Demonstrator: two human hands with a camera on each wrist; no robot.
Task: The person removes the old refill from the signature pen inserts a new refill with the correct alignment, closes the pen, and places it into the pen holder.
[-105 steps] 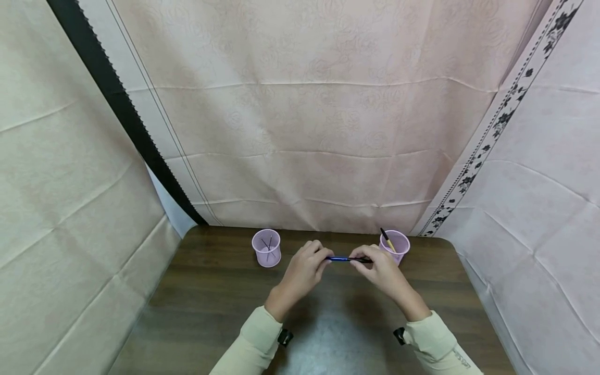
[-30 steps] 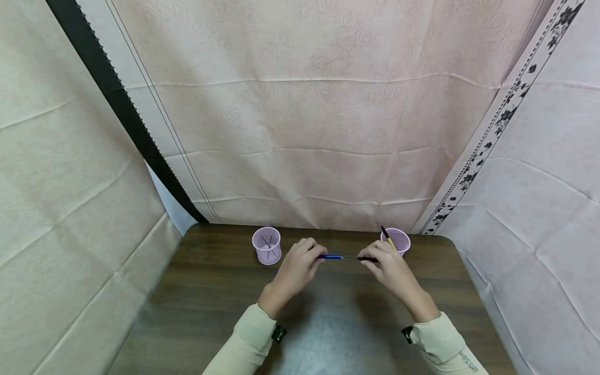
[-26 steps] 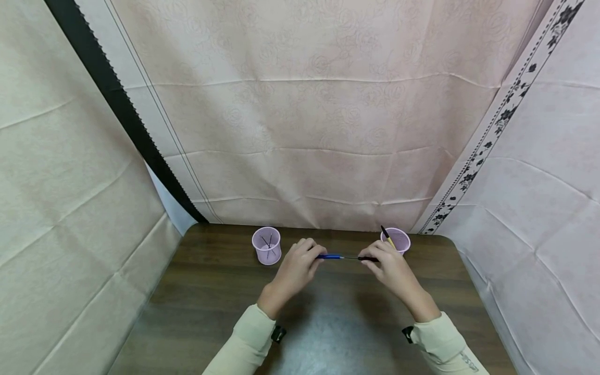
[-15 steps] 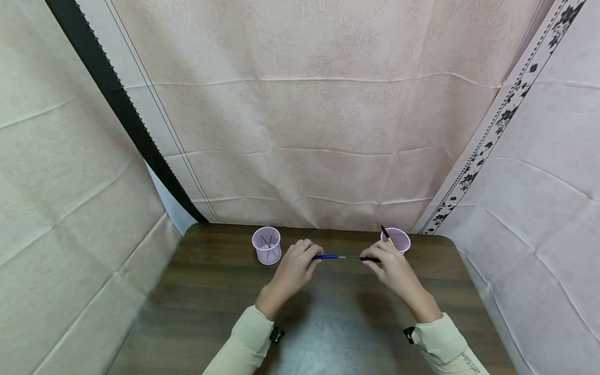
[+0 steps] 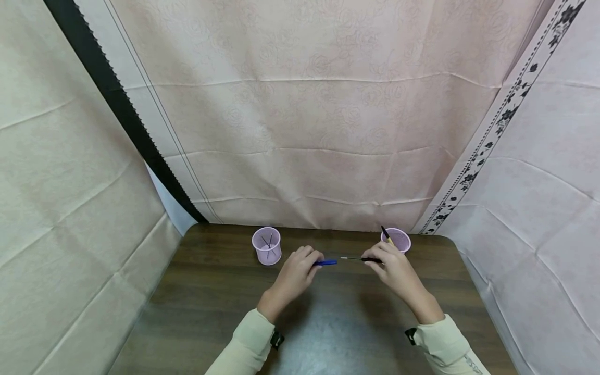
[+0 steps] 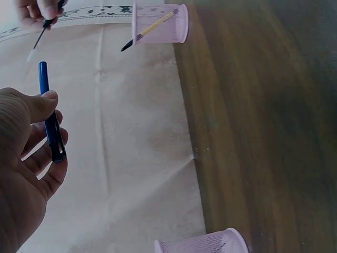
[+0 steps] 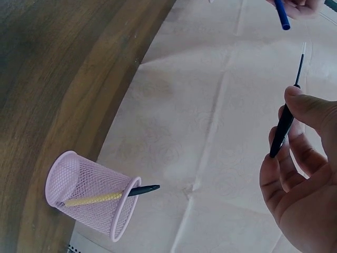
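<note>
My left hand (image 5: 294, 271) pinches the blue pen barrel (image 6: 44, 84) between thumb and fingers. A dark clip shows at the barrel's lower end in the left wrist view. My right hand (image 5: 392, 266) holds the black pen grip (image 7: 283, 126), from which a thin refill (image 7: 299, 71) sticks out. In the head view the refill's free tip points at the barrel's end across a small gap. Both pen parts are held above the table, roughly level in the head view.
At the back left of the wooden table (image 5: 211, 291) stands a lilac mesh cup (image 5: 266, 256) with several thin dark sticks. Another lilac mesh cup (image 7: 95, 179), behind my right hand, holds a yellow and black pen (image 7: 100, 198). Pale cloth (image 5: 300, 114) hangs along the back edge.
Earlier the blue barrel covered the refill; the hands drew apart and the refill slid out. Now barrel and refill are separate, and the left hand has dipped slightly.
</note>
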